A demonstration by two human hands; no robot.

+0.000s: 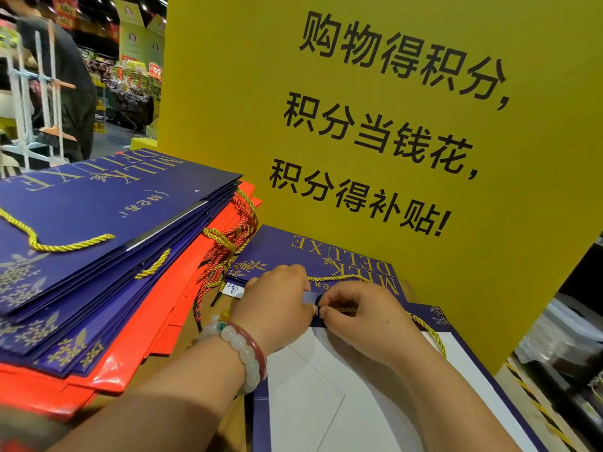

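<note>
A flat purple paper bag (329, 393), its white inner side facing up, lies in front of me on the brown surface. My left hand (277, 301) and my right hand (362, 318) meet at the bag's folded purple top edge (311, 300). Both pinch there with curled fingers, the right one at the gold rope handle (430, 334). Beads and a red bangle circle my left wrist. Another purple bag printed MILK DELUXE (326, 252) lies flat just beyond my hands.
A tall stack of flat purple bags (98, 230) over red bags (137, 350) with tangled gold and red cords fills the left. A big yellow sign board (359, 109) stands right behind. Store shelves and a person stand at far left.
</note>
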